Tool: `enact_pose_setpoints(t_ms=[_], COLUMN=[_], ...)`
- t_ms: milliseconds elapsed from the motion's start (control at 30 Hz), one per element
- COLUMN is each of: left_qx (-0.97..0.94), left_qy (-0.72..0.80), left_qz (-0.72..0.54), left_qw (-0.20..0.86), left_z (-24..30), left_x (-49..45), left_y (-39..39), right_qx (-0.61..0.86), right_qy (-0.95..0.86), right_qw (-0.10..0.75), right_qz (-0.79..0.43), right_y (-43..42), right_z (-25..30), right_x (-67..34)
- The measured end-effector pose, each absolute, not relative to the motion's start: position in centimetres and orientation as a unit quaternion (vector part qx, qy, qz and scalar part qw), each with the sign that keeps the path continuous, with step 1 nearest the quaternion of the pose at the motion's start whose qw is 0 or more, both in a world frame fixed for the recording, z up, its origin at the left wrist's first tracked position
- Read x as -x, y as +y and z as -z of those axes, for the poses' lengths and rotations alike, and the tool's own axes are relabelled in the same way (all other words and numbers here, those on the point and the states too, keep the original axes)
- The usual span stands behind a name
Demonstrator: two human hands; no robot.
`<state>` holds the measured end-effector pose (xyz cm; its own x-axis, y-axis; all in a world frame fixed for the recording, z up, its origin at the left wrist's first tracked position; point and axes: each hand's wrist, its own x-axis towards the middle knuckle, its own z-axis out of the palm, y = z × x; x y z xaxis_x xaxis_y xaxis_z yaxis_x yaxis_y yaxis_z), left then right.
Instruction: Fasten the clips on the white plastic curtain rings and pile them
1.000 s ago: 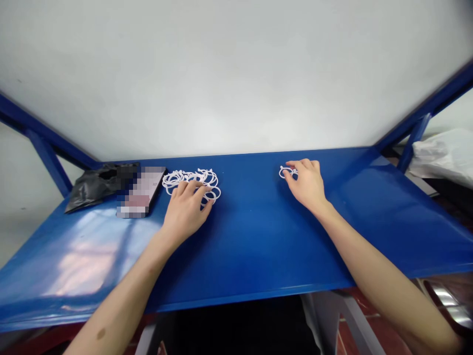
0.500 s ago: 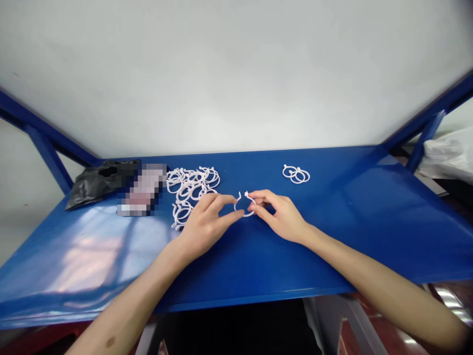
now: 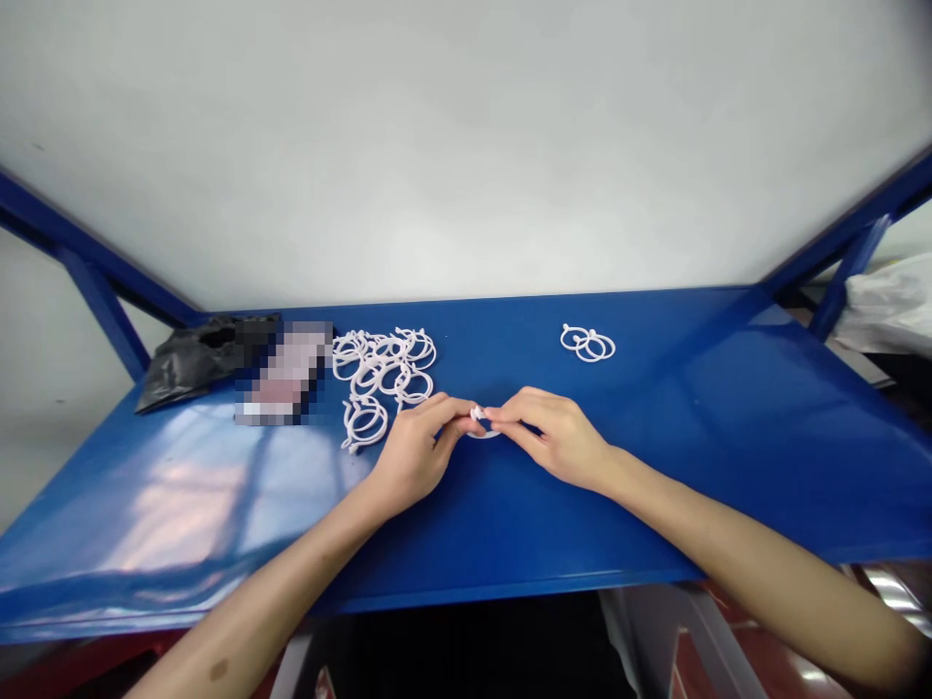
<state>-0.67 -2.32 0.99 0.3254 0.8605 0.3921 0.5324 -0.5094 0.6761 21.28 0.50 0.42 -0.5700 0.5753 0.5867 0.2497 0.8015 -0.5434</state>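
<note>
Both hands are close together near the middle of the frame, pinching one thin white ring over the blue table. The left hand has its thumb and fingers on the left part of the ring, and the right hand has its fingertips on the right part. The ring's little knobs are between the fingers, but the fingers hide some of it, so I can't tell if the ends are joined.

A heap of white rings is left of the middle, just beside the left hand. A small bunch of rings lies right of the middle, overlapping. A blurry flat thing and a black bag are at the left. A whitish bag is at the right edge.
</note>
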Motion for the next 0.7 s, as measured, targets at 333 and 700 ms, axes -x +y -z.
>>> enact_pose_setpoints(t_ms=[333,700], left_qx=[-0.841,-0.803], left_qy=[0.412,0.512], left_qz=[-0.346,-0.292], left_qw=[0.049,-0.089], left_z=[-0.4,-1.5], left_x=[1.5,6.5], left_y=[-1.4,1.0], right_qx=[0.231,0.412], right_qy=[-0.876,-0.779], right_qw=[0.398,0.449], right_qz=[-0.145,-0.145], right_y=[1.0,5.1], right_z=[-0.5,-0.6], right_x=[-21.0,-24.2])
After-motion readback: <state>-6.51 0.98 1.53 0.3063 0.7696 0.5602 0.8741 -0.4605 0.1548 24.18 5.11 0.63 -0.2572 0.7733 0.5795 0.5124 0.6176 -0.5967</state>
